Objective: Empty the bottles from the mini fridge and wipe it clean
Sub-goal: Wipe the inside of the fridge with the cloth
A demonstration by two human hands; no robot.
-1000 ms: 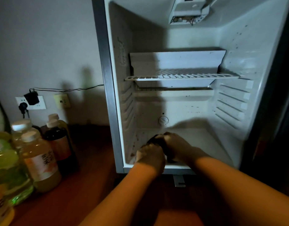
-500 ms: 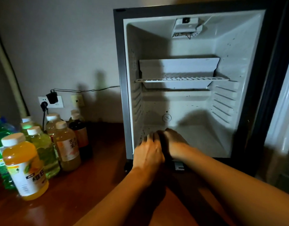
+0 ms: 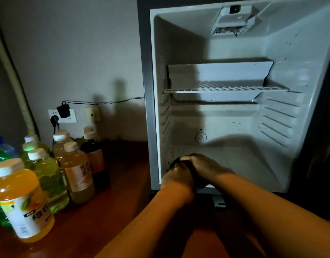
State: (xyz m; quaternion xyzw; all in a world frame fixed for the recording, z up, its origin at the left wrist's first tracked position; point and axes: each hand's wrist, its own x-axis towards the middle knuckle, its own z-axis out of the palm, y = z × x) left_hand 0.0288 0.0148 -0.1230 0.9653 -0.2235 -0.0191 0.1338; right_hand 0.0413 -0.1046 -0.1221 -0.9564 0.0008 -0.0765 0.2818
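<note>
Both hands low at fridge's front-left floor corner: right hand (image 3: 203,165) cupped over dark cloth (image 3: 176,162), left hand (image 3: 177,176) curled against it just beside; dim light hides exact finger hold. Mini fridge (image 3: 283,75) stands open, no bottles inside, wire shelf (image 3: 225,88) bare, dark specks on walls. Bottles (image 3: 49,175) grouped on wooden surface (image 3: 112,207) at left, below wall socket (image 3: 63,116). Wiping looks underway; best worked with firm overlapping strokes from corner outward, then walls and shelf.

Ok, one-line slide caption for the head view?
Both hands press a dark cloth on the emptied mini fridge floor; bottles stand outside.
</note>
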